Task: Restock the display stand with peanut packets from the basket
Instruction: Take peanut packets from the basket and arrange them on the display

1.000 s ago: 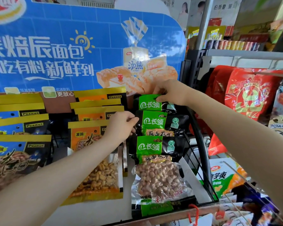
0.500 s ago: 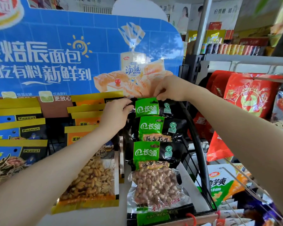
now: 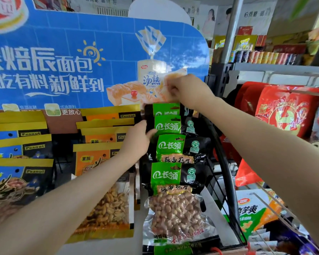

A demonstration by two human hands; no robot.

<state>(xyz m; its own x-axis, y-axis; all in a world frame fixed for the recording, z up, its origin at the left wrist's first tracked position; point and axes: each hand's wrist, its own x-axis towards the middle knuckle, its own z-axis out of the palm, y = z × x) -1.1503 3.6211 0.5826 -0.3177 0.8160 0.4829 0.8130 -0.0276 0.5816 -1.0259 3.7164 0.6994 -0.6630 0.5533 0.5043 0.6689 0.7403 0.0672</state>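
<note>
Restock well advanced on the display stand (image 3: 226, 173), judging by how full it looks. Right-hand column holds an overlapping run of green-and-black peanut packets: topmost green packet (image 3: 166, 109) at the stand's upper right, under the blue bread sign (image 3: 66, 67); three more below it, the lowest (image 3: 175, 205) showing its clear window of nuts. A further green packet lies cut by the bottom edge of the view. Middle column carries orange packets (image 3: 99, 159); left column blue-and-black packets (image 3: 17, 162).

Right hand (image 3: 189, 91) sits at the top of the green column, fingers curled tight just above the topmost green packet's header. It seems to pinch that header or the hook behind it; contact point hidden by the knuckles, so grip on the packet itself cannot be confirmed. Left hand (image 3: 138, 139) lies against the left edge of the second green packet (image 3: 167, 124), fingers fairly straight, thumb reaching onto the green label — pressing or steadying, not wrapped round.

Judged step: seating the top packet on its peg and squaring the column.

Not visible: the basket, so remaining stock unknown. Pegs hidden behind packets. Stand's lower edge cut off. Neighbouring shelf at right with red bags (image 3: 284, 115), not part of this job.
</note>
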